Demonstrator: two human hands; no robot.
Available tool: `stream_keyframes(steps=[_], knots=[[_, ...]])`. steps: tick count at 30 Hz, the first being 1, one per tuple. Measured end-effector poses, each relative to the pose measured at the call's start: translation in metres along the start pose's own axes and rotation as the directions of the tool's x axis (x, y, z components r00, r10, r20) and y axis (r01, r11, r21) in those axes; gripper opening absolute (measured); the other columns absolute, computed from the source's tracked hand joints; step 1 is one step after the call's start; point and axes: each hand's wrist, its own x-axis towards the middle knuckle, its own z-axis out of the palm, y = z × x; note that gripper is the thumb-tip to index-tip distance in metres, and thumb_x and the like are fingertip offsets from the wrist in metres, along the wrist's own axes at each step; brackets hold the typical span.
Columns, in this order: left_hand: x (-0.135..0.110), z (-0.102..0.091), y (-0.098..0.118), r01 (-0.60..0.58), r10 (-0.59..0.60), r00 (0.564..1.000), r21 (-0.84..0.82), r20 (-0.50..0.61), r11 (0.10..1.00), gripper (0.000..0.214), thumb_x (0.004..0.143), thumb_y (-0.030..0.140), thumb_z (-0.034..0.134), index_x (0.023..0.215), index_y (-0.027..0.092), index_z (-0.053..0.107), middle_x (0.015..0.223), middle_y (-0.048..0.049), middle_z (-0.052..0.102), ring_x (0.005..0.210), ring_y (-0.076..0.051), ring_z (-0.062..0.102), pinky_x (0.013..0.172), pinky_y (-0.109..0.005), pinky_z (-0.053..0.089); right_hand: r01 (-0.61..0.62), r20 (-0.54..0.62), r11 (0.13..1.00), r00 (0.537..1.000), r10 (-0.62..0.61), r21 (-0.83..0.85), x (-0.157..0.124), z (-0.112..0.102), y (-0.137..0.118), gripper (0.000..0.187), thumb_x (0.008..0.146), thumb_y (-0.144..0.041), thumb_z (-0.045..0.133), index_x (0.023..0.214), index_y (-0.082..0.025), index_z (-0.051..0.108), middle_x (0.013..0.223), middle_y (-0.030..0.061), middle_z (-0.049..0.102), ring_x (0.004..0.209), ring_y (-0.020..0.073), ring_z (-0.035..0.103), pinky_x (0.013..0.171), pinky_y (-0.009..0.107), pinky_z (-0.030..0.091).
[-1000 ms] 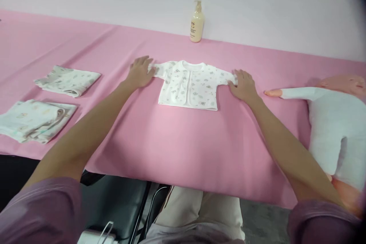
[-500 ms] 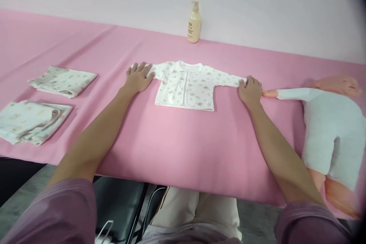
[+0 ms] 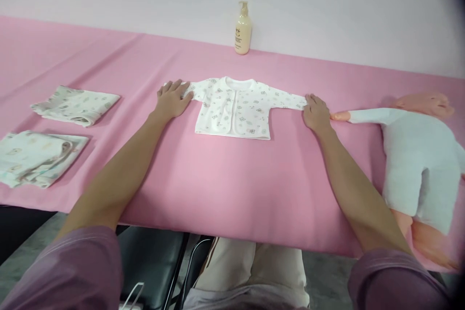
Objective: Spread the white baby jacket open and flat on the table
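A small white baby shirt (image 3: 234,109) with a tiny print lies spread flat, both sleeves stretched out sideways. My left hand (image 3: 173,98) rests open on the end of the left sleeve, fingers extended over the cuff. On the other side, my right hand (image 3: 316,112) lies over the end of the right sleeve with its fingers stretched out. The cuffs are partly hidden beneath my hands. Just beyond my right fingers is the hand of a baby doll (image 3: 421,155) in a white cloth body.
A pink cloth (image 3: 225,189) covers the table. Two folded printed cloths, an upper one (image 3: 76,105) and a lower one (image 3: 38,157), lie at the left. A cream pump bottle (image 3: 243,31) stands by the wall. Below the front edge is a black chair (image 3: 152,261).
The view has shifted slightly. My right hand has slid a little over its cuff, its fingers now lying straighter. My left hand stays on its sleeve, and the shirt remains flat.
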Motion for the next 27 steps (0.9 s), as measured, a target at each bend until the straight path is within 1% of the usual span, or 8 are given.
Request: stream_keyframes(steps=[4,7,10,12,15,19,23,27], knots=[[0.0,0.001,-0.002,0.0,0.0,1.0,-0.001,0.007,1.0,0.086,0.112,0.081,0.037,0.182,0.035,0.058,0.195,-0.0041,0.041,0.183,-0.044,0.028,0.15,-0.067,0.015,-0.044,0.046,0.999,0.998,0.044,-0.007,-0.003,-0.006,-0.007,0.079,0.111,-0.032,0.029,0.183,-0.004,0.046,0.192,0.0255,0.042,0.178,0.0413,0.039,0.147,0.066,0.028],[0.001,0.001,-0.001,-0.025,0.025,0.999,-0.012,-0.033,1.0,0.09,0.113,0.082,0.038,0.18,0.026,0.06,0.195,-0.0097,0.039,0.182,-0.043,0.027,0.15,-0.066,0.013,-0.019,-0.034,0.999,0.999,0.019,-0.027,-0.009,-0.019,-0.038,0.079,0.115,-0.036,0.029,0.189,-0.008,0.038,0.198,0.0231,0.03,0.184,0.0424,0.026,0.148,0.071,0.019],[-0.003,-0.004,0.013,-0.136,0.126,0.978,-0.046,-0.166,0.99,0.084,0.115,0.079,0.04,0.166,0.018,0.069,0.185,-0.0162,0.051,0.173,-0.043,0.037,0.146,-0.063,0.019,0.215,-0.08,0.975,0.974,-0.211,0.049,-0.026,-0.034,-0.099,0.074,0.123,-0.048,0.025,0.192,-0.023,0.037,0.195,0.0132,0.04,0.185,0.0368,0.029,0.149,0.069,0.023],[-0.012,-0.011,0.033,-0.249,0.225,0.951,-0.09,-0.212,0.964,0.071,0.116,0.074,0.042,0.146,0.02,0.076,0.164,-0.0187,0.068,0.157,-0.041,0.055,0.138,-0.06,0.034,0.4,0.024,0.902,0.912,-0.409,0.161,-0.046,-0.04,-0.141,0.073,0.124,-0.055,0.03,0.19,-0.027,0.042,0.187,0.0116,0.053,0.178,0.0357,0.044,0.147,0.065,0.034],[-0.037,-0.022,0.071,-0.443,0.439,0.896,-0.197,-0.065,0.875,0.057,0.112,0.076,0.054,0.12,0.024,0.076,0.128,-0.0154,0.079,0.119,-0.038,0.073,0.117,-0.054,0.051,0.517,0.165,0.824,0.814,-0.557,0.234,-0.078,-0.038,-0.185,0.072,0.121,-0.061,0.048,0.184,-0.028,0.054,0.187,0.0114,0.054,0.172,0.0401,0.051,0.142,0.064,0.045],[-0.073,-0.024,0.104,-0.564,0.603,0.775,-0.224,0.188,0.795,0.056,0.101,0.081,0.075,0.11,0.026,0.067,0.107,-0.0095,0.079,0.097,-0.034,0.073,0.103,-0.053,0.052,0.543,0.232,0.819,0.785,-0.574,0.186,-0.103,-0.029,-0.2,0.066,0.118,-0.061,0.06,0.175,-0.027,0.067,0.183,0.012,0.059,0.164,0.0441,0.058,0.134,0.065,0.053],[-0.085,-0.021,0.108,-0.667,0.672,0.711,-0.104,0.205,0.738,0.045,0.11,0.069,0.067,0.105,0.025,0.064,0.105,-0.0126,0.077,0.095,-0.036,0.071,0.097,-0.054,0.049,0.606,0.272,0.79,0.748,-0.605,0.089,-0.103,-0.028,-0.205,0.062,0.124,-0.051,0.05,0.172,-0.018,0.068,0.18,0.0183,0.061,0.157,0.0449,0.064,0.126,0.062,0.058],[-0.082,-0.021,0.108,-0.738,0.729,0.656,-0.037,0.195,0.674,0.031,0.118,0.043,0.05,0.097,0.024,0.063,0.098,-0.0141,0.075,0.091,-0.035,0.07,0.09,-0.051,0.048,0.608,0.362,0.793,0.749,-0.555,-0.041,-0.104,-0.039,-0.22,0.059,0.126,-0.029,0.028,0.155,-0.012,0.077,0.154,0.0229,0.078,0.131,0.0396,0.077,0.102,0.05,0.061]])
